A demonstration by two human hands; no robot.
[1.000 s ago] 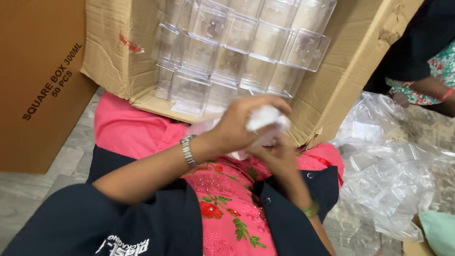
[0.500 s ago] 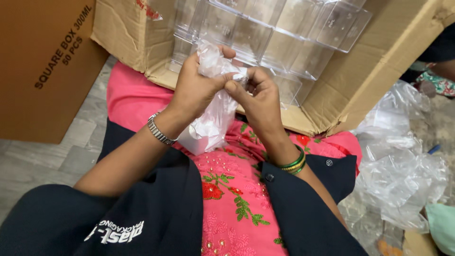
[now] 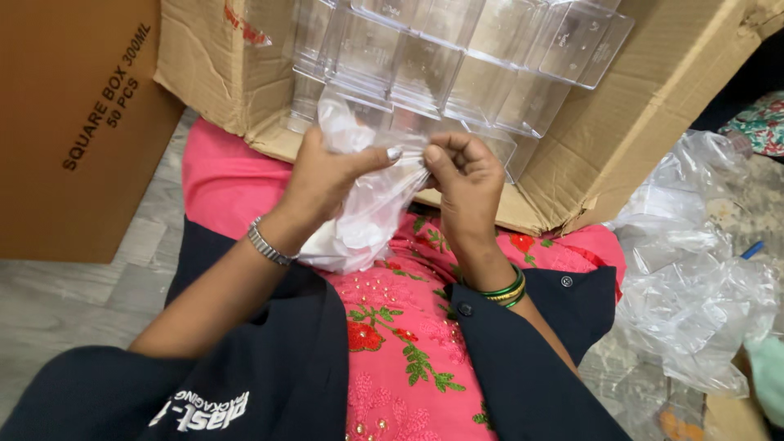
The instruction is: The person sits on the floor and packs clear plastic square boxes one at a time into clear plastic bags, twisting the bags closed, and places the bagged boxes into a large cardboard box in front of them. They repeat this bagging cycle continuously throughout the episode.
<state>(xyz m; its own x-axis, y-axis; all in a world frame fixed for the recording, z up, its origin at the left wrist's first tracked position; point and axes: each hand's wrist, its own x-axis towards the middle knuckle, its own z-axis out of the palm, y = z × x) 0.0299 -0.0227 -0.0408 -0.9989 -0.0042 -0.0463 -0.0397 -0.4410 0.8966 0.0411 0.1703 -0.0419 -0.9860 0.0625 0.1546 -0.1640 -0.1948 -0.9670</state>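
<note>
My left hand (image 3: pixel 325 175) and my right hand (image 3: pixel 463 175) both pinch the top edge of a thin clear plastic bag (image 3: pixel 367 216), pulling it between thumbs and fingers just over my lap. The bag hangs down onto my pink floral clothing (image 3: pixel 392 327). Right behind my hands an open cardboard box (image 3: pixel 621 139) lies on its side, filled with several clear square plastic containers (image 3: pixel 441 65) stacked in rows.
A closed brown cardboard box (image 3: pixel 82 122) stands at the left on the grey floor (image 3: pixel 57 302). A heap of crumpled clear plastic bags (image 3: pixel 694 269) lies at the right. Another person's patterned clothing (image 3: pixel 755 122) shows at the far right edge.
My hands rose from my lap toward the open box and spread the crumpled bag open along its top edge. The view has drawn closer to the box.
</note>
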